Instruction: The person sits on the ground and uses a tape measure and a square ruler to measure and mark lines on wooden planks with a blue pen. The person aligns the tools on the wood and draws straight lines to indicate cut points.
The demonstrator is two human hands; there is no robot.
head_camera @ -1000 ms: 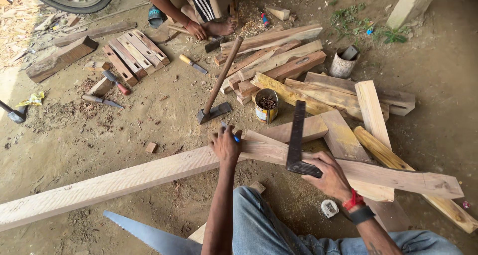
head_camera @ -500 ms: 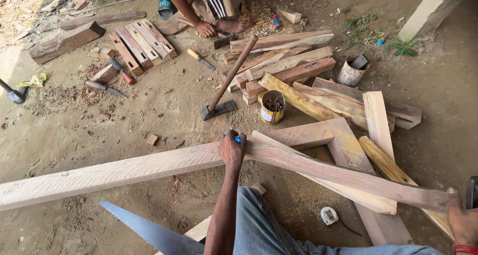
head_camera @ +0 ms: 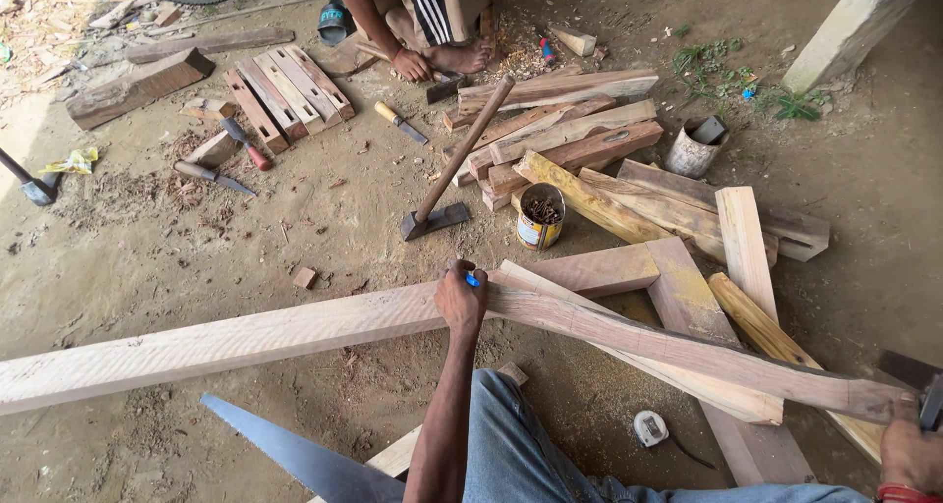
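While I crouch over the work, things stand so:
Left hand: my left hand (head_camera: 460, 303) is clenched on a small blue marker (head_camera: 472, 280), resting on the long pale wooden beam (head_camera: 236, 336).
Right hand: my right hand (head_camera: 912, 454), at four o'clock, grasps a dark metal square (head_camera: 928, 397) at the beam's far end.
Beam: lies nine to four o'clock across the dirt floor (head_camera: 295, 218).
Nail tin (head_camera: 539, 220): twelve o'clock of my left hand, near.

A long wooden beam (head_camera: 246, 338) lies flat across the dirt floor. It is pale on one end and turns reddish-brown toward the other. The left hand (head_camera: 460, 302) presses down on its middle and holds a small blue pencil (head_camera: 472, 280) against the wood. The right hand (head_camera: 912, 454) is at the brown far end, holding a dark metal square (head_camera: 918, 380) there.
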